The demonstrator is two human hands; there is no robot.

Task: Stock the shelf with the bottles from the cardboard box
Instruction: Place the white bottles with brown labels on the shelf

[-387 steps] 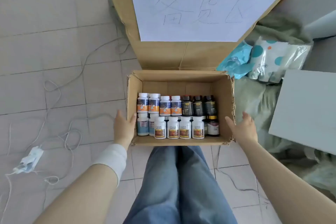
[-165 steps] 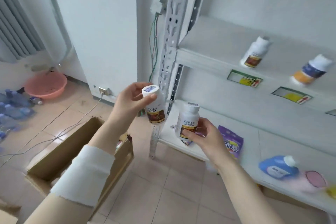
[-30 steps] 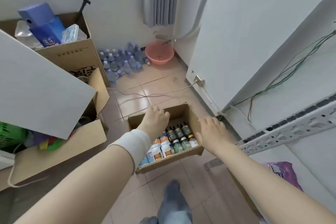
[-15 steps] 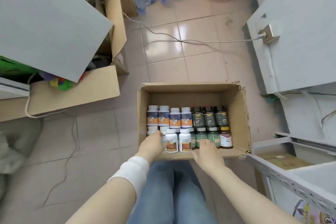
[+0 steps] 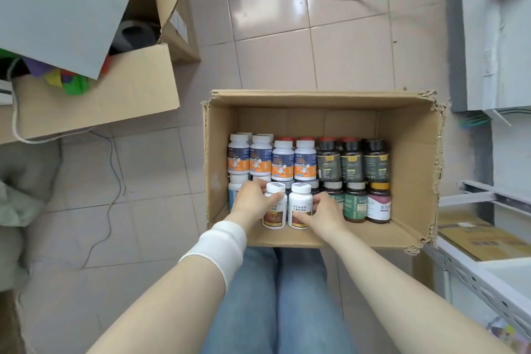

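An open cardboard box (image 5: 411,158) sits on the tiled floor in front of my knees, filled with upright bottles. The back row has white bottles with orange-blue labels (image 5: 283,161) and dark bottles (image 5: 352,159). At the front stand two white bottles with brown labels. My left hand (image 5: 250,201) wraps around the left white bottle (image 5: 275,210). My right hand (image 5: 321,214) grips the right white bottle (image 5: 300,205). Green and maroon bottles (image 5: 355,204) stand to the right of my right hand. The metal shelf (image 5: 485,270) edges in at the lower right.
A larger cardboard box (image 5: 115,95) with a grey board over it stands at the left. Cables (image 5: 112,169) trail across the floor tiles. A white wall panel (image 5: 497,37) rises at the right. My jeans-clad legs (image 5: 275,302) are below the box.
My view has dropped closer over the box. Both hands have reached further in and closed around the two front white bottles.
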